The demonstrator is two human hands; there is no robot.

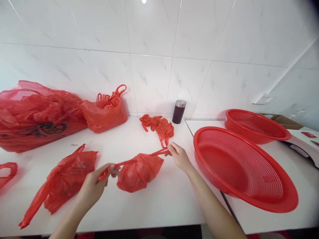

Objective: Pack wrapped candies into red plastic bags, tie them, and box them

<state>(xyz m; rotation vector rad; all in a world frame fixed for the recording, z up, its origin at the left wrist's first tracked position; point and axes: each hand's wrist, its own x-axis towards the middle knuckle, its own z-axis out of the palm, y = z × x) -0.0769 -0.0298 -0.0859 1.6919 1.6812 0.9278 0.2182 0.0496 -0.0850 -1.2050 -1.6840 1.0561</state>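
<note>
Between my hands is a small, full red plastic bag (139, 172), its two handles pulled out to the sides from a twist or knot at the top. My left hand (98, 181) is closed around the left handle. The right handle is pinched in the fingers of my right hand (178, 156). What the bag contains is hidden, and I cannot tell whether its underside touches the table. Left of my left hand lies another tied red bag (71, 176) with a long twisted end. Crumpled red bags (159, 126) lie just beyond my right hand.
A large red bag with black print (42, 116) and a red bag stuffed with bags (106, 111) stand along the tiled wall. A dark tumbler (178, 112) is at the back. To the right are a red perforated basket (264, 162), a red basin (256, 124) and a scale (300, 147).
</note>
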